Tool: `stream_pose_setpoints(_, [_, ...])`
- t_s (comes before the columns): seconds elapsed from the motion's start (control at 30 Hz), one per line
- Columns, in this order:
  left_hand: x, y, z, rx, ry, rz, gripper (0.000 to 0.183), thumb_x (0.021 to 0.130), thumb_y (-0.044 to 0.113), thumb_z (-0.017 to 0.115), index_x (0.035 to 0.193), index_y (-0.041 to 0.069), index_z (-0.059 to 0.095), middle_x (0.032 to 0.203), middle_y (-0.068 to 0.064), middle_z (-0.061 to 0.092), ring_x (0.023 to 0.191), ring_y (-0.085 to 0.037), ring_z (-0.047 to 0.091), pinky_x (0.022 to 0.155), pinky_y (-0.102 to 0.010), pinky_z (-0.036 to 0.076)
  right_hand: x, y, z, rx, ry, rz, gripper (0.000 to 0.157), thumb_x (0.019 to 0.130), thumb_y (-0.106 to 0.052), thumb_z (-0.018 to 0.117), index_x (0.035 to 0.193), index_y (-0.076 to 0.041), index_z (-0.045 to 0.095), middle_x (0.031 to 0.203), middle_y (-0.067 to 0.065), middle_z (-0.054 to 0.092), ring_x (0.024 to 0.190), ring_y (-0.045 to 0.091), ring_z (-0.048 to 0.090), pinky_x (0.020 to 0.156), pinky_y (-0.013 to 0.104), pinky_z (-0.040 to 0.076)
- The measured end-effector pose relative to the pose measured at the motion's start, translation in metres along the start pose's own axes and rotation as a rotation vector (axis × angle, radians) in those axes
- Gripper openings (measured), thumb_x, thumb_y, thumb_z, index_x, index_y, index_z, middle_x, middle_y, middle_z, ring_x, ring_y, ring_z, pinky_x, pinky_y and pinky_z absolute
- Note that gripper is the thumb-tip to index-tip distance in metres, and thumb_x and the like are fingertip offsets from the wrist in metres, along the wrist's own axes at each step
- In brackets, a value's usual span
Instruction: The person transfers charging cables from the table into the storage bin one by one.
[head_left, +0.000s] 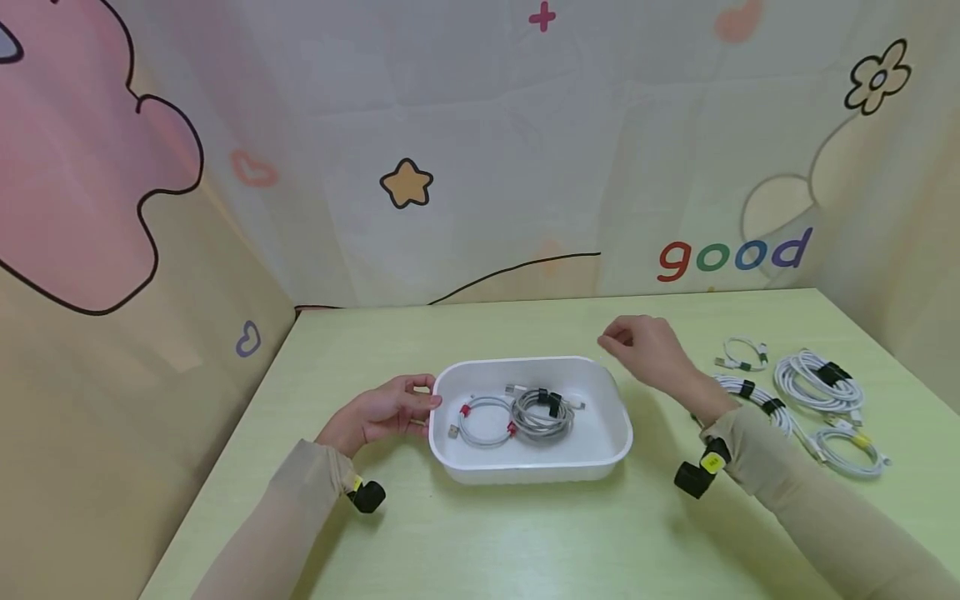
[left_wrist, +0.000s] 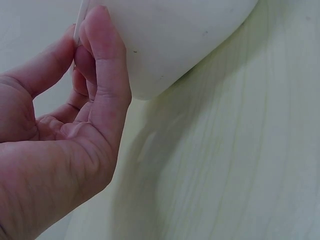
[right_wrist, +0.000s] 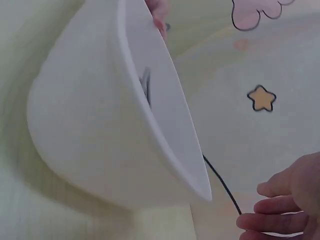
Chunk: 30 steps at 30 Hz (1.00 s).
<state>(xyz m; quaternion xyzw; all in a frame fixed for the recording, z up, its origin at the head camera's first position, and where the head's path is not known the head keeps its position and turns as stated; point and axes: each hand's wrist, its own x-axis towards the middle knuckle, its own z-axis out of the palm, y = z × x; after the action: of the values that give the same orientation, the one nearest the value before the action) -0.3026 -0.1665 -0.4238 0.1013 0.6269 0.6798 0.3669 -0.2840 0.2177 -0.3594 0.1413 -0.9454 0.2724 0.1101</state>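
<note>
While the left hand (head_left: 386,410) pinches the rim of the white tray (head_left: 525,475) at its left end, thumb on one side and fingers on the other, we see the right hand (head_left: 647,352) raised beyond the tray's far right corner, released, its fingers loosely bent and holding nothing. We find the tray near the middle of the pale green table (head_left: 517,546), its long side facing us. Inside it we count two cables: to the left a thin grey loop (head_left: 486,443) with red ties, and to the right, just touching it, a thicker grey coil (head_left: 542,427) bound with a black tie (head_left: 554,405).

On the table's right side we make out more cables: a small white loop (head_left: 742,366) with green ties at the back, a large white coil (head_left: 812,385) with a black strap, a white bundle (head_left: 756,392) with black ties partly hidden by the right forearm, and, nearest us, a pale coil (head_left: 855,472) with a yellow tie. We also notice a black camera on each wrist, below beige sleeves (head_left: 810,508). Behind the table we see a printed backdrop (head_left: 495,117) with an orange star (head_left: 406,183) and the word "good" (head_left: 720,256) in coloured letters
</note>
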Motion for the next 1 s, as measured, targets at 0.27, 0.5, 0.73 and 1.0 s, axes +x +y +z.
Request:
stream_pose_setpoints(0.27, [0.001,-0.002,-0.001,0.009,0.013,0.003,0.011,0.098,0.006,0.052,0.107,0.009,0.048,0.097,-0.002,0.065,0.081,-0.015,0.065,0.070,-0.030,0.059,0.001,0.091,-0.031,-0.135,0.122,0.124,0.023,0.094,-0.013,0.055,0.095,0.008,0.066,0.084,0.023,0.068,0.068,0.029,0.061,0.058,0.036,0.048])
stream_pose_setpoints(0.5, [0.002,-0.001,-0.001,0.002,0.007,0.005,0.011,0.097,0.006,0.053,0.106,0.009,0.048,0.097,-0.002,0.066,0.082,-0.015,0.067,0.071,-0.031,0.060,-0.006,0.150,-0.051,-0.229,0.051,0.265,0.023,0.089,-0.007,0.047,0.085,0.011,0.061,0.079,0.027,0.063,0.065,0.036,0.059,0.057,0.047,0.049])
stream_pose_setpoints(0.73, [-0.001,0.001,-0.001,-0.005,0.004,0.002,0.011,0.097,0.005,0.053,0.107,0.010,0.049,0.096,-0.002,0.066,0.082,-0.015,0.067,0.070,-0.030,0.059,-0.014,0.167,-0.054,-0.388,-0.082,0.432,0.012,0.081,-0.003,0.044,0.075,0.003,0.052,0.072,0.025,0.056,0.068,0.041,0.052,0.078,0.065,0.030])
stream_pose_setpoints(1.0, [-0.001,0.001,0.000,-0.012,0.007,-0.002,0.011,0.097,0.005,0.052,0.106,0.011,0.049,0.096,-0.002,0.066,0.081,-0.014,0.066,0.071,-0.031,0.060,-0.014,0.174,-0.047,-0.456,-0.112,0.429,0.017,0.085,-0.003,0.040,0.082,0.005,0.055,0.071,0.023,0.057,0.069,0.043,0.050,0.081,0.066,0.021])
